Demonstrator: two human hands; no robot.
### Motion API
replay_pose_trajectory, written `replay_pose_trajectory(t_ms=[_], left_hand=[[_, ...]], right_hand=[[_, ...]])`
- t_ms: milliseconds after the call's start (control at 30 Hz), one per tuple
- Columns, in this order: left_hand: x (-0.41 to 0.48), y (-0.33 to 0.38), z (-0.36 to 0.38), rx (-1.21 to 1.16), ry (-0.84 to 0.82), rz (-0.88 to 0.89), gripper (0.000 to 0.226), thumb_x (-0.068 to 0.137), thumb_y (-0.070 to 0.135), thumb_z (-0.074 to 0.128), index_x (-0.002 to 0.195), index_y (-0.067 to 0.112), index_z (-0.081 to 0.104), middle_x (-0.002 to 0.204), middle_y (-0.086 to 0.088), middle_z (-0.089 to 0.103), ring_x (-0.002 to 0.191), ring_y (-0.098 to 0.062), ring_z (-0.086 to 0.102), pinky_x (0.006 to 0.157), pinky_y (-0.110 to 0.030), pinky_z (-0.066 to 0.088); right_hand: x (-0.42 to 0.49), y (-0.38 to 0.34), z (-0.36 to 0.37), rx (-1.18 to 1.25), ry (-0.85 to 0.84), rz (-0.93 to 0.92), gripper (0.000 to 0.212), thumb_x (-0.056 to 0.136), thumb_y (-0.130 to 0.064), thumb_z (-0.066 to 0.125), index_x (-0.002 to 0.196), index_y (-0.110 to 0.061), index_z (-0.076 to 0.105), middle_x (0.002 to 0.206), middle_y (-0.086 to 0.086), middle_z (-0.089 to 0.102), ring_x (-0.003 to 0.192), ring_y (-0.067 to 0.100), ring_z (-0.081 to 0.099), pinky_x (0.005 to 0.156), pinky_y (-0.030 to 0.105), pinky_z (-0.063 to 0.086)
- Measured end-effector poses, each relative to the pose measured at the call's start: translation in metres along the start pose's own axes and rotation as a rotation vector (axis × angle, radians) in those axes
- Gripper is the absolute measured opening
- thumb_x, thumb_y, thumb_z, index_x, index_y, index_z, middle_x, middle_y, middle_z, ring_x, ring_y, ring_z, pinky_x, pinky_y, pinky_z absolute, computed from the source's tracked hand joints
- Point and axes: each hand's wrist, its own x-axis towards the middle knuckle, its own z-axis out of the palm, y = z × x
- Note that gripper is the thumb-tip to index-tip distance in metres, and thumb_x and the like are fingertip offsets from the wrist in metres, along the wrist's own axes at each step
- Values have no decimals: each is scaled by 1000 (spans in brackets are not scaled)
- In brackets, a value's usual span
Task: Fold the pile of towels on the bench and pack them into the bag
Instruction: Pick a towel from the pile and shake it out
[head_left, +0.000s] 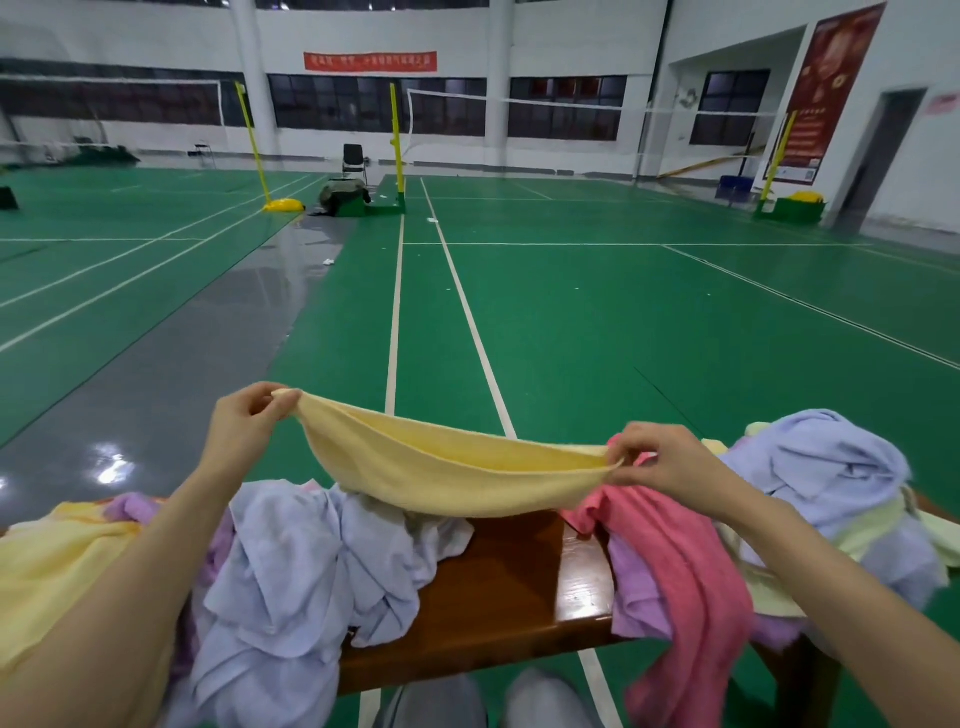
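From the head camera, we see our left hand (248, 415) pinching one end of a yellow towel (447, 467) and our right hand (660, 457) pinching the other end, so the cloth hangs between them in a slack sling above the counter (498, 587). Both hands are clenched on the fabric; neither is free.

The rest of the pile lies unfolded on the counter below: lavender-blue towels (311, 561) and another yellow one (57, 566) to the left, a pink towel (680, 566) draped over the front edge to the right, with a pale blue heap (826, 467) behind it. We see no bag anywhere in this view.

As we judge it, the sagging middle could brush the lavender-blue heap under it and catch. The layers may slip out of line if either pinch loosens. The pink towel hangs far over the edge and could slide to the floor if nudged.
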Motion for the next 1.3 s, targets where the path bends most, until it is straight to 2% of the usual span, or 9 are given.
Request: replay_pose_trajectory(t_ms=[100, 200, 367, 600, 733, 833, 967, 1167, 1300], left_hand=[[8, 17, -1, 28, 52, 57, 20, 91, 14, 58, 102, -1, 65, 92, -10, 60, 87, -21, 53, 73, -28, 40], [20, 35, 2, -36, 79, 62, 21, 92, 14, 57, 106, 1, 64, 98, -8, 59, 94, -18, 51, 81, -29, 36], [51, 63, -3, -5, 82, 109, 17, 91, 23, 59, 99, 11, 67, 95, -7, 63, 93, -21, 55, 87, -36, 43], [85, 112, -2, 234, -28, 266, 26, 98, 17, 46, 87, -2, 62, 69, -12, 52, 66, -22, 44, 60, -30, 33], [107, 133, 1, 128, -114, 126, 27, 99, 15, 44, 82, 1, 59, 57, -7, 41, 51, -17, 34, 51, -27, 30], [121, 145, -1, 240, -213, 132, 30, 99, 16, 44, 79, -3, 56, 54, -7, 40, 46, -17, 35, 47, -24, 32], [134, 159, -4, 159, -292, 128, 21, 100, 15, 43, 96, -2, 54, 69, -14, 54, 42, -8, 60, 41, -15, 47], [136, 165, 0, -148, -211, 227, 18, 100, 13, 41, 85, 14, 52, 88, -11, 63, 65, -3, 69, 74, -17, 56], [110, 152, -7, -228, -210, 257, 18, 99, 10, 43, 84, 14, 52, 87, -10, 61, 67, -2, 69, 75, -15, 55]], right_hand=[[16, 3, -17, 136, 96, 36, 19, 79, -2, 71, 73, -18, 62, 73, 3, 66, 66, 5, 61, 71, 25, 51], [34, -2, -35, 350, 67, 103, 17, 82, 8, 62, 73, -5, 58, 65, 5, 64, 57, 6, 63, 63, 21, 55], [61, -25, -69, 180, 206, 72, 32, 68, -6, 80, 59, -12, 51, 53, -3, 47, 47, 4, 40, 48, 15, 33], [105, -45, -121, 5, 212, 161, 31, 72, -15, 78, 63, -12, 49, 59, 1, 42, 54, 14, 34, 50, 26, 24], [131, -49, -139, 64, 207, 272, 29, 72, -11, 78, 96, -16, 62, 62, 2, 49, 48, 10, 39, 40, 17, 31], [146, -46, -147, 97, 251, 339, 15, 76, -10, 75, 86, -3, 66, 59, 9, 53, 35, 7, 46, 33, 12, 35], [159, -41, -146, 507, 343, 345, 5, 81, 3, 66, 82, 2, 61, 80, 18, 64, 48, 14, 66, 53, 19, 56], [162, -36, -137, 592, 519, 178, 11, 82, 2, 64, 75, -5, 59, 80, 7, 63, 58, 8, 67, 62, 14, 56], [139, -31, -128, 676, 494, 65, 10, 82, 3, 63, 78, -6, 60, 75, 1, 69, 62, 5, 68, 69, 13, 55]])
